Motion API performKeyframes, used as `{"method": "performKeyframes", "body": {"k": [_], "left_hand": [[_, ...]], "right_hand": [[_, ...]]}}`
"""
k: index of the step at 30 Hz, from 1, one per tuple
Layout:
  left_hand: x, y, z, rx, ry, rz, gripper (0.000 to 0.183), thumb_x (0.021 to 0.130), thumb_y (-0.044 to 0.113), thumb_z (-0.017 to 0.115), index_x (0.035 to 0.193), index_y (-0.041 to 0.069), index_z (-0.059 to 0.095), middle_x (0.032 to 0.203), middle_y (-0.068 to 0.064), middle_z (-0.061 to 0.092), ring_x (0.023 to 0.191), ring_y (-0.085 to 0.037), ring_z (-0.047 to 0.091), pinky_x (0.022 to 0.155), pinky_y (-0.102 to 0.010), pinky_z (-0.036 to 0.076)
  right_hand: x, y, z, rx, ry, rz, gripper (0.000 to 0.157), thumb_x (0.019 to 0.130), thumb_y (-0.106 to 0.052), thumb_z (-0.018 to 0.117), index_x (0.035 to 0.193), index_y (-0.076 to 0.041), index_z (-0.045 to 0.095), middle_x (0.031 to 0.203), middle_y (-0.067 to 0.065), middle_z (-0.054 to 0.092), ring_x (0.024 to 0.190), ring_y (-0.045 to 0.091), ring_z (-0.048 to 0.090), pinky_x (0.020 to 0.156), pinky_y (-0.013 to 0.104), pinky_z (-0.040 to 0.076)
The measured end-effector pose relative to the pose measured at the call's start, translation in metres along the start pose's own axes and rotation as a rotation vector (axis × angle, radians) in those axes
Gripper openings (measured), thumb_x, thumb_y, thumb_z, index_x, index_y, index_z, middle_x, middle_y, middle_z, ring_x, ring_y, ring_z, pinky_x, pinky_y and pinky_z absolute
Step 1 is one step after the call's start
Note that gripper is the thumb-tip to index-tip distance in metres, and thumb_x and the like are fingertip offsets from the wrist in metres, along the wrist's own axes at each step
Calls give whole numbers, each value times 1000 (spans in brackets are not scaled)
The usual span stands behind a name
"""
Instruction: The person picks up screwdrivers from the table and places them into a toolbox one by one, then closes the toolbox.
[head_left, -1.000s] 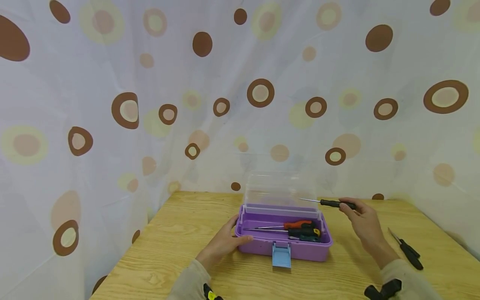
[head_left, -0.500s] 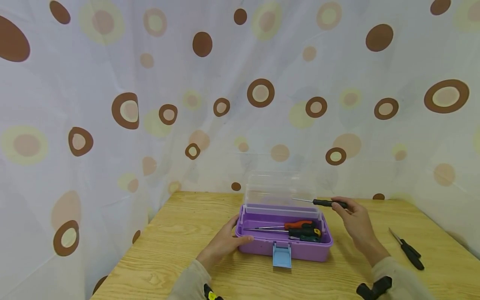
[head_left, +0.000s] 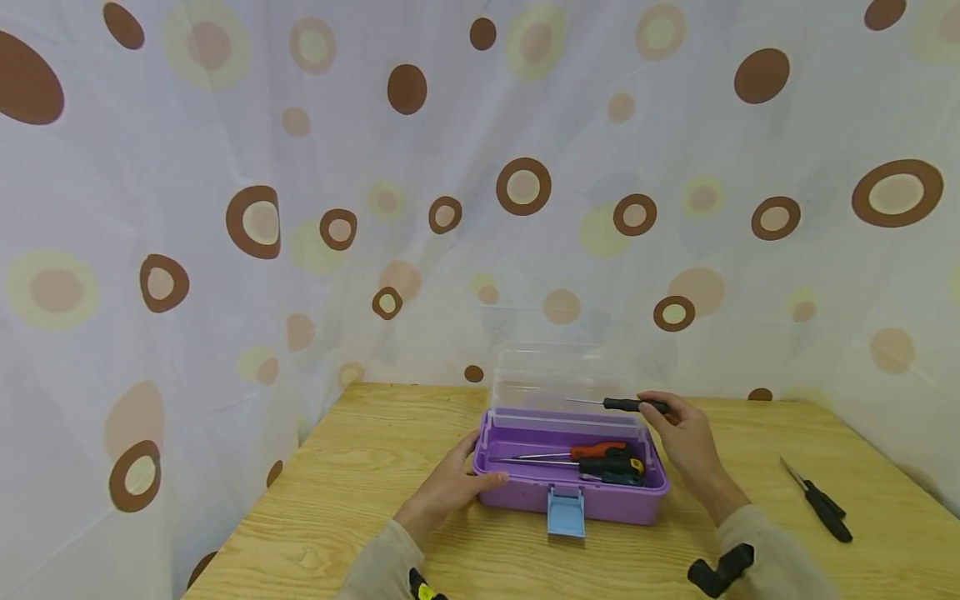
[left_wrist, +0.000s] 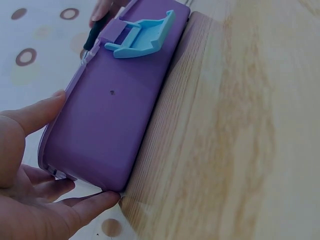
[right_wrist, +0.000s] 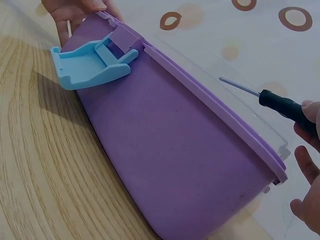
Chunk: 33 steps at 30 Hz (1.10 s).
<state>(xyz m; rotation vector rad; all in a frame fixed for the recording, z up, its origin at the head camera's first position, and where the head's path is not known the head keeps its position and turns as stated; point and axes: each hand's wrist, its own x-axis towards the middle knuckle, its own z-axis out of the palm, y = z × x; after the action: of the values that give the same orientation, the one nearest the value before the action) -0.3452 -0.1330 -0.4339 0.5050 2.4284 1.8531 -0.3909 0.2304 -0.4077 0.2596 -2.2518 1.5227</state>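
Note:
A purple toolbox stands on the table, its clear lid raised at the back and its light blue latch hanging down in front. Inside lie an orange-handled screwdriver and dark-handled screwdrivers. My left hand grips the box's left end, thumb on the front rim and fingers round the side. A small screwdriver with a black handle is pinched in my right hand. It points left above the box's back right part, apart from the box in the right wrist view.
Black-handled tools, one with a metal blade, lie at the right on the wooden table. Behind the table hangs a white curtain with brown and yellow circles.
My right hand has moved left with the small screwdriver, bringing it from right of the box to over its back right part. The left hand has stayed on the box.

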Motion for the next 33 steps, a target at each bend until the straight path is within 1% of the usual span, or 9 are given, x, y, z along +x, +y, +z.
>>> {"method": "performKeyframes", "body": {"k": [2, 6, 11, 15, 17, 20, 25, 28, 33], "left_hand": [[0, 0, 0, -2, 0, 4, 89, 92, 24, 81, 162, 6, 29, 162, -20, 35, 149, -43, 27, 117, -67, 17], [0, -1, 1, -4, 3, 0, 89, 92, 24, 81, 162, 6, 30, 162, -20, 35, 149, -43, 27, 118, -67, 16], [0, -1, 1, -6, 8, -2, 89, 92, 23, 81, 162, 6, 30, 162, -21, 35, 149, -43, 27, 118, -67, 16], [1, -1, 2, -15, 1, 7, 89, 92, 23, 81, 162, 5, 30, 162, -21, 34, 149, -43, 27, 118, -66, 16], [1, -1, 2, -17, -2, 11, 89, 92, 23, 81, 162, 4, 29, 162, -21, 34, 149, -42, 27, 118, -66, 16], [1, 0, 2, -21, -6, 12, 89, 92, 22, 81, 162, 4, 29, 162, -21, 34, 149, -42, 27, 119, -65, 17], [2, 0, 3, -14, -3, 5, 89, 92, 22, 81, 162, 5, 29, 163, -21, 34, 149, -43, 27, 118, -65, 18], [2, 0, 2, -7, 4, 1, 89, 92, 23, 81, 162, 5, 29, 163, -20, 33, 150, -43, 26, 118, -66, 17], [2, -2, 1, -6, 9, 7, 89, 92, 23, 82, 162, 5, 30, 162, -21, 34, 149, -43, 26, 118, -67, 16]], "right_hand": [[1, -1, 3, 2, 0, -7, 41, 107, -28, 60, 138, -1, 63, 132, 18, 62, 100, 8, 56, 80, 14, 45], [3, -4, 9, 18, -6, -12, 39, 106, -27, 62, 135, 0, 65, 119, 16, 62, 90, 13, 55, 70, 19, 46], [6, -11, 16, 20, -28, 3, 39, 106, -28, 62, 134, 0, 65, 114, 17, 62, 91, 21, 53, 71, 23, 45], [10, -12, 21, -33, -46, -18, 39, 106, -29, 62, 133, -1, 66, 114, 17, 65, 95, 24, 56, 74, 25, 47], [11, -12, 23, -67, -55, -42, 38, 106, -29, 63, 132, -1, 67, 116, 17, 67, 98, 25, 59, 81, 29, 49], [12, -12, 25, -111, -66, -62, 36, 105, -29, 64, 130, -2, 68, 118, 17, 69, 104, 28, 62, 92, 40, 51], [14, -15, 26, -153, -70, -65, 40, 105, -31, 65, 134, -3, 66, 123, 19, 69, 115, 36, 60, 98, 56, 48], [14, -19, 24, -146, -43, -70, 40, 105, -29, 63, 137, -4, 64, 127, 19, 67, 121, 37, 57, 101, 58, 46], [12, -22, 16, -143, -3, -83, 37, 107, -27, 61, 134, -2, 64, 127, 19, 68, 120, 36, 59, 99, 53, 47]]}}
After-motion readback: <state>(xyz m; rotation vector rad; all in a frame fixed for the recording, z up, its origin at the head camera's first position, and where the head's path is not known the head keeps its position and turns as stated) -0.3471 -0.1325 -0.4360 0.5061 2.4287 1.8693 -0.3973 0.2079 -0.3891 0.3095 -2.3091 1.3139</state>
